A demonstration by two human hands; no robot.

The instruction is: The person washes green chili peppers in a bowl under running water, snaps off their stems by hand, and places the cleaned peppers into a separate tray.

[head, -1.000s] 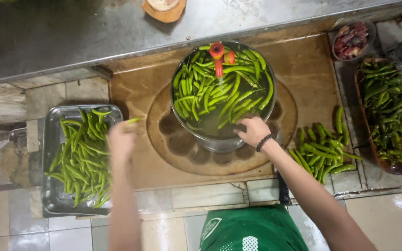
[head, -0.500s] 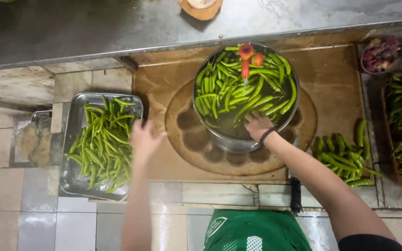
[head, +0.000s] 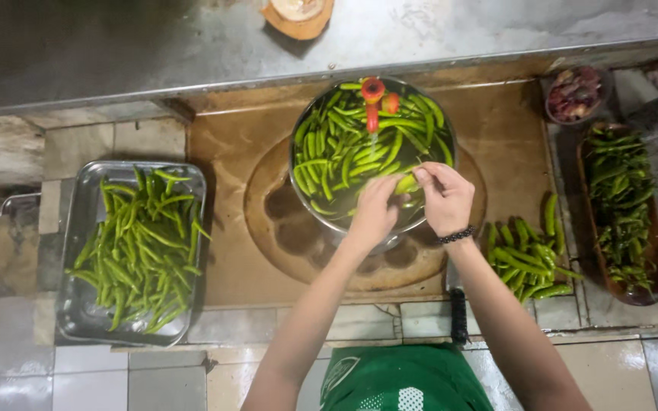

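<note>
- Together, both hands are held over the near rim of a round metal bowl (head: 310, 125), and one green chili (head: 406, 183) is pinched between them.
- The left hand (head: 375, 209) is closed around the chili's left end, its fingers curled toward the right hand.
- The right hand (head: 445, 198) is closed on the chili's right end with thumb and fingertips; a dark beaded bracelet (head: 457, 236) is worn on its wrist.
- The held chili is kept just above the green chilies (head: 344, 148) that fill the bowl, where a few red chilies (head: 375, 95) are seen at the far edge.
- The bowl is set on a round wooden board (head: 283, 236) marked with wet patches.
- A loose heap of green chilies (head: 527, 255) is lying just right of the board, near the right forearm.
- A long wooden tray (head: 653, 251) with darker green chilies is placed further right, and a small bowl of reddish pieces (head: 576, 93) beyond it.
- A rectangular metal tray (head: 78, 304) holding green chilies is set well apart on the left.
- A green garment (head: 401, 380) is seen at the bottom edge.
</note>
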